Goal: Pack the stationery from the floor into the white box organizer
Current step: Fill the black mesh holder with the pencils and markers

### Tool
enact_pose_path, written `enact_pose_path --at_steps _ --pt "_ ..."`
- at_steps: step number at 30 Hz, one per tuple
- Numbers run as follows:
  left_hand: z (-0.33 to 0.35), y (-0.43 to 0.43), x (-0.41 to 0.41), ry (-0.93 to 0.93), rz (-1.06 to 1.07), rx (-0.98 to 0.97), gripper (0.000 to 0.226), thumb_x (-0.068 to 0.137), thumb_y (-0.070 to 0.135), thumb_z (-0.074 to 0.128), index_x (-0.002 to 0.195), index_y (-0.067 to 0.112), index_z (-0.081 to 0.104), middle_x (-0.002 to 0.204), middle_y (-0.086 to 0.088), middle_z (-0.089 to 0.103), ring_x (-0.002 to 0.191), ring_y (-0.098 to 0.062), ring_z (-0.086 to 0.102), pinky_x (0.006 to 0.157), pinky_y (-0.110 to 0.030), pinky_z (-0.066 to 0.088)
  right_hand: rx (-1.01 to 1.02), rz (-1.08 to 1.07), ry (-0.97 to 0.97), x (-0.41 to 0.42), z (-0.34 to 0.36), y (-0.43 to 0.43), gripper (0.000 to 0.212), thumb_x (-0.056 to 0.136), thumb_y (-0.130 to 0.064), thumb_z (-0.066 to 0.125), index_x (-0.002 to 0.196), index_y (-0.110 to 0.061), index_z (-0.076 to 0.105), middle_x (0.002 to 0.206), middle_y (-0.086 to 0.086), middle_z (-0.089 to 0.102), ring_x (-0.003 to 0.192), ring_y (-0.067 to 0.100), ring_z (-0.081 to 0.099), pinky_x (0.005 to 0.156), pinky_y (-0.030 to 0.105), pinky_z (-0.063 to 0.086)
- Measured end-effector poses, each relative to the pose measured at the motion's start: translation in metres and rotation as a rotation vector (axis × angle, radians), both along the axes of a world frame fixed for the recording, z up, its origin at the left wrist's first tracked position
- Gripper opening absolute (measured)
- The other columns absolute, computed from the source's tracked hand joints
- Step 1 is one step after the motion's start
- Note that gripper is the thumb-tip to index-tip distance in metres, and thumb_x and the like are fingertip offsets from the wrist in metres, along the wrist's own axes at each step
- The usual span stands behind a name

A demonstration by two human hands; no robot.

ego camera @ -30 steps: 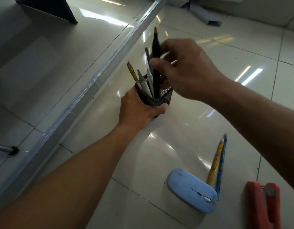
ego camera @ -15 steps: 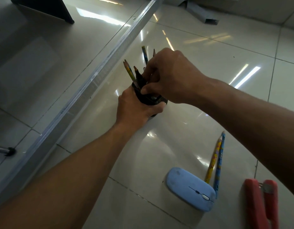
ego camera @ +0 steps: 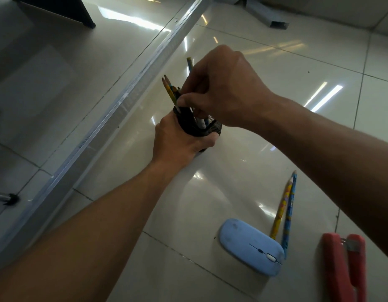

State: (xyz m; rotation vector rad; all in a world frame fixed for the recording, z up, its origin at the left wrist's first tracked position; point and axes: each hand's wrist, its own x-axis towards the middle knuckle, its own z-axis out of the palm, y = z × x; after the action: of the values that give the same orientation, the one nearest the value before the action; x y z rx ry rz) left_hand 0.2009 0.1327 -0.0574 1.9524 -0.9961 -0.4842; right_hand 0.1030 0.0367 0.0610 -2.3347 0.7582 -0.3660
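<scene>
From the head view, my left hand (ego camera: 177, 142) grips the black mesh pen holder (ego camera: 215, 128), which is mid-scene just above the glossy tiled floor (ego camera: 265, 83). My right hand (ego camera: 221, 94) is curled over its top, with the fingers pinching the pens and pencils (ego camera: 169, 90) standing inside. Near and to the right on the floor lie a blue mouse (ego camera: 249, 245), two loose pencils (ego camera: 284, 205) side by side touching its far edge, and a red stapler (ego camera: 343, 267) to its right.

blue mouse (ego camera: 251, 246) on floor (ego camera: 276, 68) | metal rail (ego camera: 114, 110) left | probably tripod foot (ego camera: 12, 198)
</scene>
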Motion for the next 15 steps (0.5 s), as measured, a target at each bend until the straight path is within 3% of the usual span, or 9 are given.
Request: enact_pose_path --at_steps 5,9,12,15 --pt "0.000 0.000 -0.002 -0.031 0.018 -0.044 0.067 0.054 0.051 0.092 0.105 0.041 0.049 0.076 0.041 0.045 0.079 0.044 0.038 0.061 0.014 0.025 -0.019 0.005 0.055 -0.001 -0.011 0.001 0.022 0.093 -0.026 0.076 0.110 -0.013 0.080 0.104 -0.001 0.077 0.088 0.005 0.071 0.077 0.001 0.050" --pt "-0.003 0.000 -0.001 -0.066 -0.001 -0.047 0.072 0.055 0.052 0.091 0.115 0.031 0.059 0.080 0.040 0.043 0.080 0.044 0.038 0.062 0.015 0.024 -0.002 -0.009 0.075 -0.003 -0.012 0.001 0.025 0.093 -0.029 0.075 0.113 -0.014 0.080 0.107 -0.002 0.077 0.088 0.004 0.070 0.077 0.001 0.051" --pt "-0.002 0.001 0.000 -0.057 0.006 -0.021 0.080 0.051 0.058 0.090 0.119 0.028 0.061 0.084 0.032 0.053 0.081 0.023 0.054 0.062 0.011 0.033 0.004 -0.038 0.022 -0.014 0.000 -0.001 0.020 0.092 -0.029 0.076 0.105 -0.014 0.080 0.093 -0.009 0.075 0.072 -0.003 0.071 0.071 0.005 0.055" --pt "0.000 0.002 0.001 -0.014 -0.011 -0.008 0.082 0.052 0.056 0.092 0.122 0.025 0.062 0.100 0.018 0.063 0.098 0.001 0.062 0.069 0.006 0.043 0.089 -0.159 -0.075 -0.041 0.014 -0.012 0.018 0.090 -0.028 0.078 0.096 -0.011 0.079 0.080 -0.008 0.076 0.063 -0.003 0.074 0.062 0.010 0.057"
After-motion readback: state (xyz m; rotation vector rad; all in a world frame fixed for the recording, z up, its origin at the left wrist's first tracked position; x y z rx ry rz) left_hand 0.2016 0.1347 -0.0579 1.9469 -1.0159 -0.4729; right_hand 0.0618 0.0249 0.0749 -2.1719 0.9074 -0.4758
